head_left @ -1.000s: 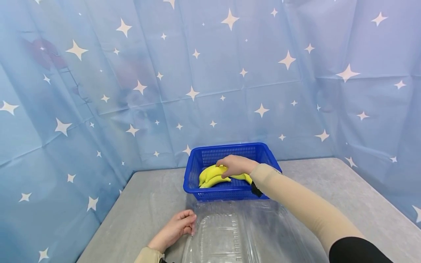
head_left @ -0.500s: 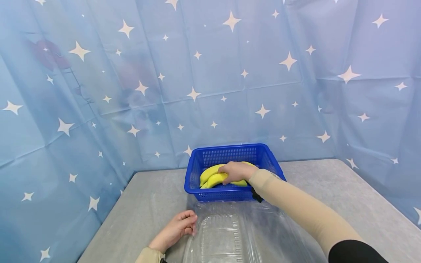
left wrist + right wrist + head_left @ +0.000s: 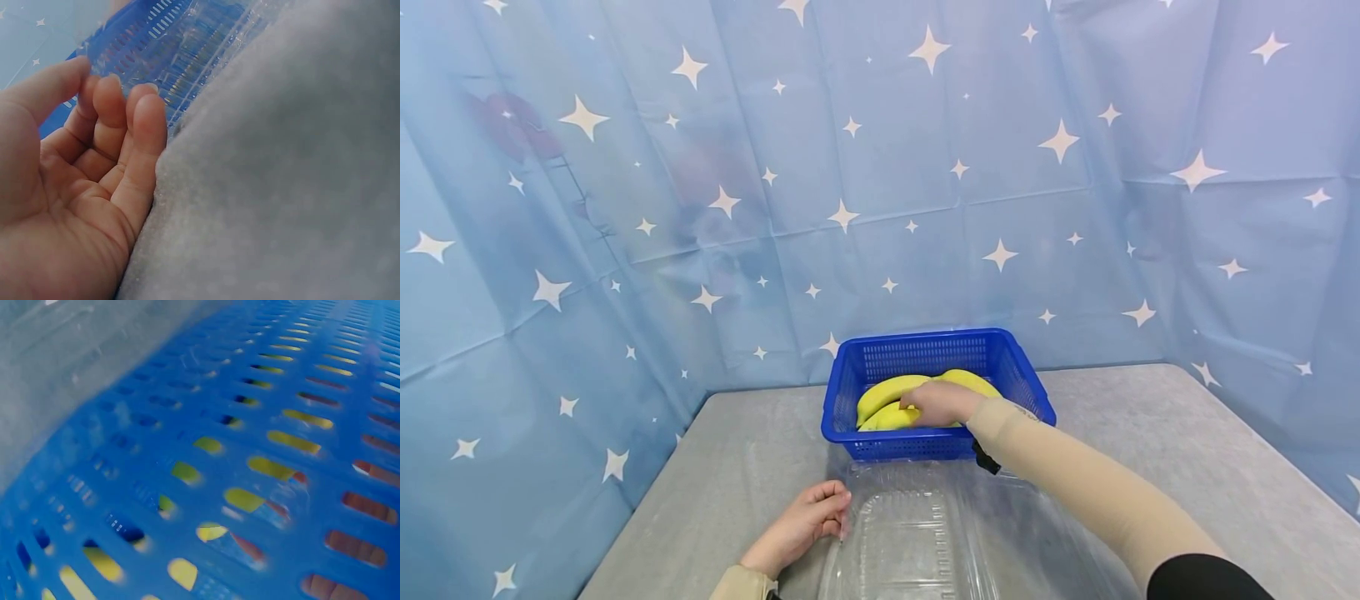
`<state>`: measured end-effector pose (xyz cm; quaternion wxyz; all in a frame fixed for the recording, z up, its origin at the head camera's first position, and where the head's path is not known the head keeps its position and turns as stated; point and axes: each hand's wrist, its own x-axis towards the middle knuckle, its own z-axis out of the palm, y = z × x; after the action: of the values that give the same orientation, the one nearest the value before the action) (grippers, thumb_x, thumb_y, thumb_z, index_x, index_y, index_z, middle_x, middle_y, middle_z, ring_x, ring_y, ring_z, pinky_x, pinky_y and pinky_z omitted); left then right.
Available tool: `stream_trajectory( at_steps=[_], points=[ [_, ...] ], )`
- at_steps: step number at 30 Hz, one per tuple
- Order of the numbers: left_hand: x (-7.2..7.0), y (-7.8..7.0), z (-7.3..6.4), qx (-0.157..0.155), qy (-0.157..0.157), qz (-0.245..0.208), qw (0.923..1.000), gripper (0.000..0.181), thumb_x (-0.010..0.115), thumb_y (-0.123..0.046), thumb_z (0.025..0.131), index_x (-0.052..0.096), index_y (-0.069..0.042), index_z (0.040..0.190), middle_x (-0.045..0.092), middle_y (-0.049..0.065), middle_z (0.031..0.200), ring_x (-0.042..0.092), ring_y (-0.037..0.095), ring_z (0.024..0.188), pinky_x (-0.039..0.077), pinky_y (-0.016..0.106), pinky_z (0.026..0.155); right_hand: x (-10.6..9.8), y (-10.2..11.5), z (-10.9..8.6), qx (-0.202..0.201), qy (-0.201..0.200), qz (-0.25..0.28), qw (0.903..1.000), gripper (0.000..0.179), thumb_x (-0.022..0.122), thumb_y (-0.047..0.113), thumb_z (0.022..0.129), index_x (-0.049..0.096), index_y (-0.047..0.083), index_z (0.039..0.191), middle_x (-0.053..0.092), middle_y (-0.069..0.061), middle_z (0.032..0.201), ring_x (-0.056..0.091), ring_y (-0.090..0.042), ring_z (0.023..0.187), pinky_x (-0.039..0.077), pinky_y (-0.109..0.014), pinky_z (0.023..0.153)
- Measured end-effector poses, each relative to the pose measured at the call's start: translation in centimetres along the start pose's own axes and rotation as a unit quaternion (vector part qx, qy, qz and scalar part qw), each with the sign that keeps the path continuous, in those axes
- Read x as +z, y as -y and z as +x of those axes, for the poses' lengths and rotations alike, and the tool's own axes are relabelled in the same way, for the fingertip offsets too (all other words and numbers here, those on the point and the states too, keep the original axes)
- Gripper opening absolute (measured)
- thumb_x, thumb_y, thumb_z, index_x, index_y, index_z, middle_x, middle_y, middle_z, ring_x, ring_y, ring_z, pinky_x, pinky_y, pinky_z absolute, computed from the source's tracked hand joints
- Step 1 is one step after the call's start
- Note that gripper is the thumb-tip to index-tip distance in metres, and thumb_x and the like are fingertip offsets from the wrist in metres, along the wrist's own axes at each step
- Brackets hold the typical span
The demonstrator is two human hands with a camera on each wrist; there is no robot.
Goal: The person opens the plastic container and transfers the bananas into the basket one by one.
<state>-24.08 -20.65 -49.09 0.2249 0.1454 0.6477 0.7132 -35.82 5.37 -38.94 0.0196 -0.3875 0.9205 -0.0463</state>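
Inside the blue basket lie several yellow bananas, as the head view shows. My right hand reaches in among them, its fingers and thumb curled round a banana near the front wall. Through the slots in the right wrist view, parts of the bananas and the fingers show; most of the grip is hidden. My left hand pinches the left edge of a clear plastic clamshell container, which stands open in front of the basket. The left wrist view has the left hand's curled fingers near the thumb.
The grey table stretches out on both sides of the basket and container. Behind it hangs a blue curtain with white stars, close to the basket's back rim.
My right hand has gone lower in the basket, towards its front wall. The bananas have shifted, with one at the right more visible now. The left hand holds its place.
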Motion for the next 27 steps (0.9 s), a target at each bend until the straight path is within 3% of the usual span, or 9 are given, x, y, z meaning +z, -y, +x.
stream_trajectory(
  at_steps=[10, 19, 27],
  points=[
    [-0.03, -0.03, 0.00, 0.002, 0.001, 0.001, 1.0000, 0.015, 0.049, -0.021, 0.090, 0.049, -0.012, 0.078, 0.052, -0.001, 0.068, 0.055, 0.011, 0.060, 0.048, 0.026, 0.057, 0.22, 0.31, -0.39, 0.060, 0.043, 0.046, 0.9963, 0.031, 0.050, 0.013, 0.088, 0.057, 0.017, 0.119, 0.055, 0.003, 0.116, 0.051, -0.015, 0.105, 0.040, -0.033, 0.089],
    [-0.11, -0.16, 0.03, 0.005, 0.003, 0.006, 1.0000, 0.014, 0.048, -0.020, 0.091, 0.049, -0.012, 0.079, 0.052, -0.001, 0.068, 0.055, 0.011, 0.060, 0.048, 0.026, 0.056, 0.27, 0.09, -0.32, 0.034, 0.061, 0.075, 0.9947, 0.032, 0.044, 0.000, 0.089, 0.060, 0.014, 0.113, 0.059, 0.000, 0.109, 0.055, -0.012, 0.091, 0.045, -0.031, 0.080],
    [-0.14, -0.07, 0.05, 0.001, 0.003, 0.004, 1.0000, 0.015, 0.049, -0.021, 0.090, 0.049, -0.011, 0.079, 0.052, -0.001, 0.068, 0.056, 0.012, 0.060, 0.048, 0.026, 0.057, 0.64, -0.28, -0.25, 0.040, 0.070, 0.079, 0.9936, 0.030, 0.047, 0.001, 0.088, 0.062, 0.017, 0.109, 0.061, 0.001, 0.104, 0.056, -0.010, 0.084, 0.046, -0.030, 0.076]
  ],
)
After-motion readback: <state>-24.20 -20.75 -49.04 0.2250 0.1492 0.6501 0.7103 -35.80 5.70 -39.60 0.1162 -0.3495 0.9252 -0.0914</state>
